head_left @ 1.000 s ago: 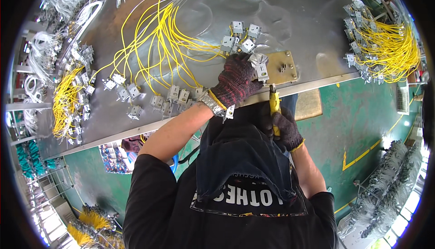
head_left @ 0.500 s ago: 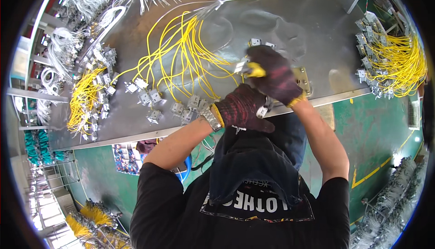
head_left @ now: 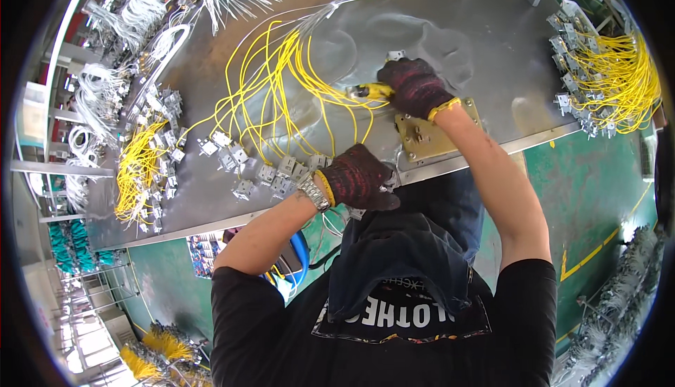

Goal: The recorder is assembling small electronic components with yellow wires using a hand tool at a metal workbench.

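Slanting upward from left to right, the front edge (head_left: 506,149) of the steel-topped table (head_left: 503,70) meets the left gloved hand (head_left: 358,179); room to move lies between the brass-coloured fixture plate (head_left: 429,138) and the yellow-wired bundle (head_left: 612,77) at far right. Half a second ago the two hands nearly met; now the right gloved hand (head_left: 416,88) is well apart, farther up the table, and more of the plate shows. The left fingers curl, a grey metal piece (head_left: 391,177) at their tips; whether they pinch it, I cannot tell. The right fist wraps yellow-handled pliers (head_left: 380,91), which point left, over the yellow wires (head_left: 288,63).
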`<state>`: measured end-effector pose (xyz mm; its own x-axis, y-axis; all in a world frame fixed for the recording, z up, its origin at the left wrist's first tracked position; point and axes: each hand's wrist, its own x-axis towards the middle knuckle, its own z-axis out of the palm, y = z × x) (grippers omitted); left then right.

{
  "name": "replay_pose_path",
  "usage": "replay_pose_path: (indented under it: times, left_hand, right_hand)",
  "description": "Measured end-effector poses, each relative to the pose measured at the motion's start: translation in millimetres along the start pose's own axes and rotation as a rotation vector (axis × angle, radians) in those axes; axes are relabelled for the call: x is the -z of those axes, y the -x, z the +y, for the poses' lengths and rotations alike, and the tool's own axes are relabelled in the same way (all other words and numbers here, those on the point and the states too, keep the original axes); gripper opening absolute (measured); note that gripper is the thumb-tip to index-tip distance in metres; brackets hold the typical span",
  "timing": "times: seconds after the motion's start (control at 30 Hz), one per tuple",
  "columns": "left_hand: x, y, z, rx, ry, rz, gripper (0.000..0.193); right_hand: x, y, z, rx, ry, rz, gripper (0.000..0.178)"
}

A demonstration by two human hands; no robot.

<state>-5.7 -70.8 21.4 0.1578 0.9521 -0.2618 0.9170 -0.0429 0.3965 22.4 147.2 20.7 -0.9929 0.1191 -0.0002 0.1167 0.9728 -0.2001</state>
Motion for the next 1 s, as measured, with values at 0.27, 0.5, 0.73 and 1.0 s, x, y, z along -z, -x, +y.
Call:
replay_pose_path:
  times: [0.27, 0.5, 0.73, 1.0]
  left_hand:
    - [2, -16, 8, -0.014, 0.026, 0.025, 0.064]
    - [-5, -16, 10, 0.082, 0.226, 0.286, 0.05]
    - [1, -15, 14, 0.203, 0.646, 0.468, 0.046]
    - [10, -35, -7, 0.597, 0.282, 0.25, 0.057]
  right_hand:
    - [-4, 15, 22, 0.032, 0.009, 0.135, 0.021]
    - [-1, 67, -23, 0.097, -0.043, 0.237, 0.034]
    - [-36, 99, -3, -0.263, -0.727, 0.269, 0.056]
    - [-37, 102, 5, -0.382, -0.937, 0.235, 0.062]
